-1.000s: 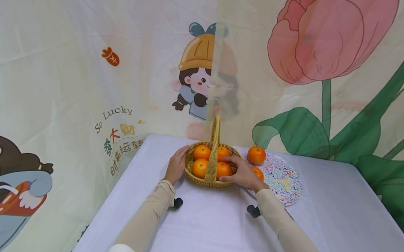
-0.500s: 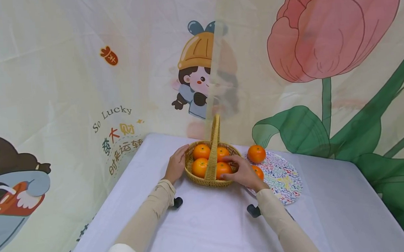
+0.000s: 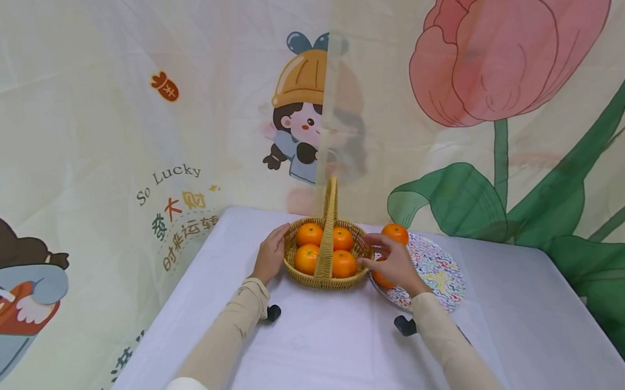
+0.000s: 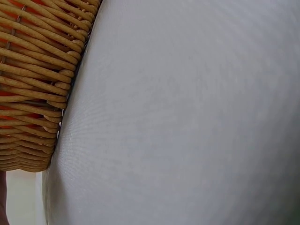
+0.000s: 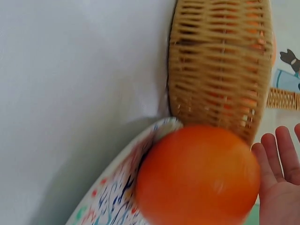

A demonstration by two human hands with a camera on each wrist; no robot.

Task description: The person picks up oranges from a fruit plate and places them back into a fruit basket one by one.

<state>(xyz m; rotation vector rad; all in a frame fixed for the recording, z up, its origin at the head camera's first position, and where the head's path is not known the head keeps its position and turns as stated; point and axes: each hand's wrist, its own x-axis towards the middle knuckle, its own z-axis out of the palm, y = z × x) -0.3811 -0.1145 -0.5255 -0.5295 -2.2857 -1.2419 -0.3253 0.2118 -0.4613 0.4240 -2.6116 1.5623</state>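
A wicker basket (image 3: 301,279) with a tall handle holds several oranges (image 3: 344,264). My left hand (image 3: 270,258) rests along the basket's left side with its fingers extended. In the left wrist view the wicker wall (image 4: 33,79) shows, but the hand is mostly out of sight. Just off the basket's right rim, my right hand (image 3: 399,265) hovers over a patterned plate (image 3: 441,273), its fingers apart and holding nothing. Beneath that hand is an orange (image 5: 197,176) on the plate, partly hidden in the head view. Another orange (image 3: 395,234) sits at the plate's back edge.
A white cloth covers the table (image 3: 319,346). Printed curtains (image 3: 246,105) hang directly behind the basket and plate. Dark wrist mounts (image 3: 405,325) stick out below the forearms.
My right hand has left the front right orange in the basket and shifted right, over the plate's nearer orange. The left hand stays against the basket.
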